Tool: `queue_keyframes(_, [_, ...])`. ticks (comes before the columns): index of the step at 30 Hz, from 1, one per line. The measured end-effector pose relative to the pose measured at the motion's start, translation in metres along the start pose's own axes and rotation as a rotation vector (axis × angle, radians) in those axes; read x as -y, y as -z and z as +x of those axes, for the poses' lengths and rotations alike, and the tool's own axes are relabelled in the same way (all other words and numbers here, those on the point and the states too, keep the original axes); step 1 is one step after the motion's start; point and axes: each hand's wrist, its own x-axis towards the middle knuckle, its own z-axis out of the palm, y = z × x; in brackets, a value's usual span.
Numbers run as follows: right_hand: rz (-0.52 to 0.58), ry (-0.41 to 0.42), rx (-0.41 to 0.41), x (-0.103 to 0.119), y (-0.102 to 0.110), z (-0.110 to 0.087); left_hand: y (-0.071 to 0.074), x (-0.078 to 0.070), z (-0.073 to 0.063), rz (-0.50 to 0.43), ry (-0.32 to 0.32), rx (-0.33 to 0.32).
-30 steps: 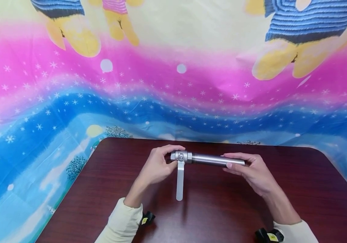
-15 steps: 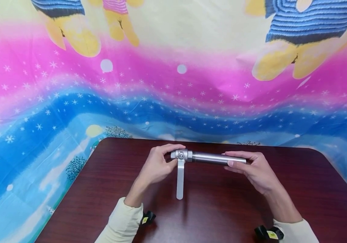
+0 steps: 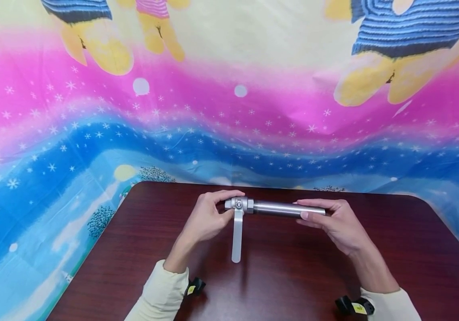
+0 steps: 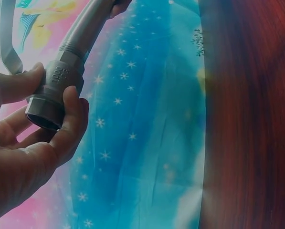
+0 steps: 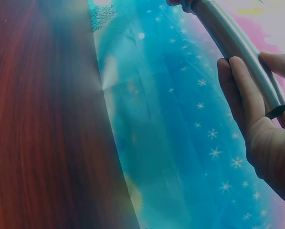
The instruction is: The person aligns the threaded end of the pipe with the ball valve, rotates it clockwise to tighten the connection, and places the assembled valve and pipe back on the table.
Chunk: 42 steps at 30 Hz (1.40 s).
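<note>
A metal ball valve (image 3: 239,204) with a long flat lever handle (image 3: 237,236) is joined to a smooth steel pipe (image 3: 277,208). My left hand (image 3: 205,218) grips the valve body between thumb and fingers at its left end. The left wrist view shows the open hex end of the valve (image 4: 46,112) among those fingers, and threads (image 4: 71,47) of the pipe at the other end. Around the pipe's free right end, my right hand (image 3: 339,225) curls its thumb and fingers. Both parts are held level above the table, and the lever points toward me.
Below lies a dark red-brown wooden table (image 3: 285,276) with rounded far corners. Behind it hangs a colourful cloth (image 3: 213,111) printed with snowflakes and cartoon bears. Black wrist straps (image 3: 355,306) sit at the cream sleeves (image 3: 159,290).
The right hand and pipe end have shifted very slightly right and up since a second ago. The lever's lower end has swung a touch left. Both grips stay the same.
</note>
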Motion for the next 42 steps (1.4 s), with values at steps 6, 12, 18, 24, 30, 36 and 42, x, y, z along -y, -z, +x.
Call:
queue_keyframes(6, [-0.001, 0.003, -0.003, 0.0015, -0.0002, -0.0002, 0.0012, 0.0009, -0.0005, -0.005, 0.008, -0.007])
queue_keyframes(12, [0.008, -0.015, -0.007, 0.0005, -0.0012, -0.0002, 0.0013, 0.0002, -0.001, -0.018, 0.0, 0.0])
queue_keyframes(18, [-0.009, -0.017, -0.015, 0.0, -0.0022, 0.001, 0.0018, -0.0009, 0.0003, 0.003, -0.02, -0.009])
queue_keyframes(24, [-0.004, -0.035, -0.015, -0.0002, -0.0028, 0.0023, 0.0008, -0.0004, 0.0012, 0.023, -0.017, -0.013])
queue_keyframes(30, [-0.012, -0.041, -0.009, -0.0018, -0.0041, 0.002, 0.0, 0.0013, 0.0012, 0.042, -0.02, -0.017])
queue_keyframes(36, [-0.034, -0.026, -0.002, -0.0011, -0.0071, 0.0035, 0.001, 0.0019, 0.0016, 0.021, -0.048, -0.042])
queue_keyframes(42, [-0.058, -0.052, -0.024, -0.0006, -0.0098, 0.003, 0.0019, 0.0026, 0.0006, -0.027, -0.06, -0.041])
